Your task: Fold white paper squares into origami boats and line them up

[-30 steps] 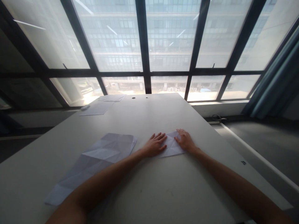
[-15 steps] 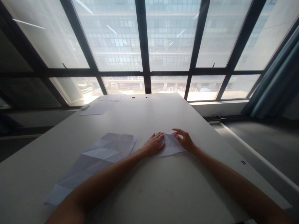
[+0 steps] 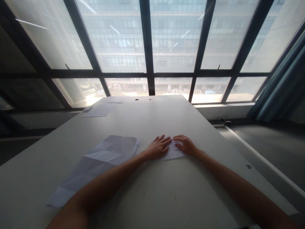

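A small sheet of white paper [image 3: 172, 155] lies on the table in front of me, with a flap folded over at its right side. Flat on its left part rests my left hand [image 3: 159, 147], open, fingers stretched out and slightly spread. My right hand [image 3: 188, 147] is over the right part of the sheet, its fingers reaching left across the fold. Its thumb is apart from the fingers, and white paper shows between them. The fingertips of both hands almost meet. Part of the sheet is hidden under the hands.
Creased, unfolded white paper [image 3: 100, 157] lies to the left, partly behind my left forearm. More flat sheets [image 3: 97, 110] are at the table's far left corner. The white table [image 3: 147, 121] reaches toward large windows [image 3: 124, 38]. A blue curtain [image 3: 274, 86] hangs at the right.
My right hand has moved slightly left and down onto the paper, bringing its right side over into a fold. My left hand stays in place on the sheet.
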### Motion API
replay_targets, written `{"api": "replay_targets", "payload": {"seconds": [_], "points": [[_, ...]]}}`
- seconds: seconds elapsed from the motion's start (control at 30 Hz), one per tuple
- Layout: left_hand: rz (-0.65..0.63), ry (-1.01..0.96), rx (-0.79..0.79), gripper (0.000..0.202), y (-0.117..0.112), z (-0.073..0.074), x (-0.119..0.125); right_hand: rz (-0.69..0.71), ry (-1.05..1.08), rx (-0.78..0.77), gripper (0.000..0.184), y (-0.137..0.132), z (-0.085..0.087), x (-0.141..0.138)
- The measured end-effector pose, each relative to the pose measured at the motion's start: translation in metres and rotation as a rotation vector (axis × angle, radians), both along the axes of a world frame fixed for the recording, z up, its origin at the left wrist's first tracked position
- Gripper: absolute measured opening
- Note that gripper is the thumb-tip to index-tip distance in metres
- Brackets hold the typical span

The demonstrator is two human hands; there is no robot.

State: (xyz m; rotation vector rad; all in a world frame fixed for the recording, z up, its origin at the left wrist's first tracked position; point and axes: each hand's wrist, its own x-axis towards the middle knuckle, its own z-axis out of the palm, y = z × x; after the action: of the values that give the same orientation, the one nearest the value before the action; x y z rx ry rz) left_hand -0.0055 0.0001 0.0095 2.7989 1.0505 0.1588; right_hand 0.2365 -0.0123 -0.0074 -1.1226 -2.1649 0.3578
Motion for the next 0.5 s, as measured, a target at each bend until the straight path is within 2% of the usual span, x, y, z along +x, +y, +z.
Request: {"api": "replay_targets", "payload": {"seconds": [0.17,0.37,0.5], "points": [[0.074,-0.081,0.050,0.055,-0.006,0.003,0.005,-0.044,-0.303,-0.038,0.053,-0.002,-0.001,0.000],[0.063,-0.110,0.062,0.063,-0.012,0.002,0.008,-0.050,-0.392,-0.074,0.069,-0.011,0.002,-0.007],[0.004,-0.036,0.018,0.057,-0.011,0.003,0.006,-0.140,-0.433,-0.136,0.065,-0.007,-0.002,-0.010]]}}
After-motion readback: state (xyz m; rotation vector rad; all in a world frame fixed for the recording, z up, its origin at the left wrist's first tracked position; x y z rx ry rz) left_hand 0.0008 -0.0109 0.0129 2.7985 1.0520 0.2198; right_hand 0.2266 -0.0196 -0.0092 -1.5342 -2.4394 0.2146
